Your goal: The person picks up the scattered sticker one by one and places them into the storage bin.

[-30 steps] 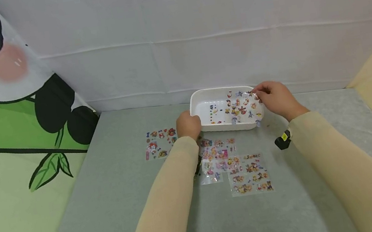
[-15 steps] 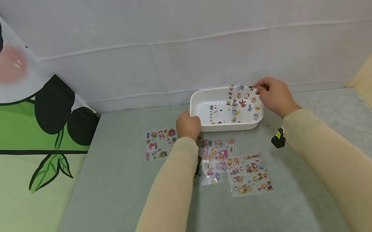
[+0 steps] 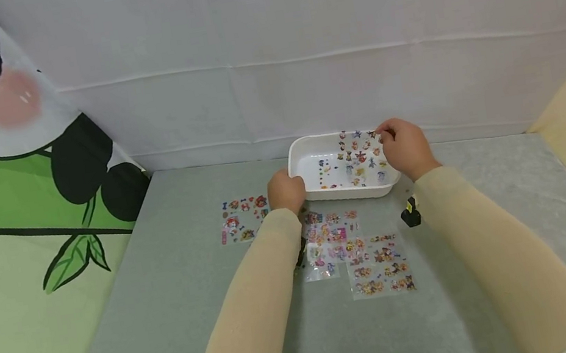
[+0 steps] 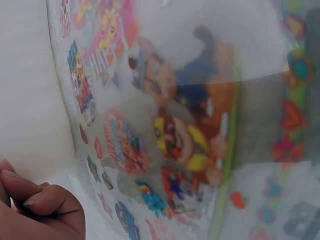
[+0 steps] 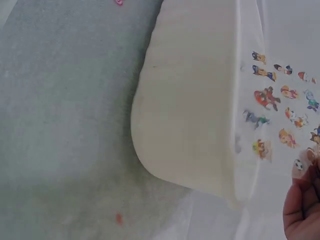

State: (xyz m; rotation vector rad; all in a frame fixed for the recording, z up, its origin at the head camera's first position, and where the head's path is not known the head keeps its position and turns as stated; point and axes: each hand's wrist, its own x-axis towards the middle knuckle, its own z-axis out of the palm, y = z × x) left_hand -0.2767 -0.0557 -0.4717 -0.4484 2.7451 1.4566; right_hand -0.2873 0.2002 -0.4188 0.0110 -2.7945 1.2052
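Nearest: 2 beige sleeves point(image 3: 251, 292) reaching over grey tabletop point(image 3: 172, 317). Between them, 1 clear sticker sheet point(image 3: 381, 272) flat on the tabletop, touching overlapping sheets point(image 3: 325, 234) just beyond and left (clear plastic, can't count them). 1 more, the left sheet point(image 3: 239, 217), lies left of these, partly behind the left arm. Black device point(image 3: 410, 215) at right wrist.

Farther: left hand point(image 3: 287, 191), fingers curled, gripping left end of white tray point(image 3: 347, 193). Right hand point(image 3: 405, 148) at the tray's right end, fingers pinching a corner of the held sheet point(image 3: 361, 156), which hangs tilted over the tray. More stickers show inside, left part.

Farthest: pale cloth backdrop point(image 3: 292, 21), cartoon-print panel point(image 3: 80, 159) at left.
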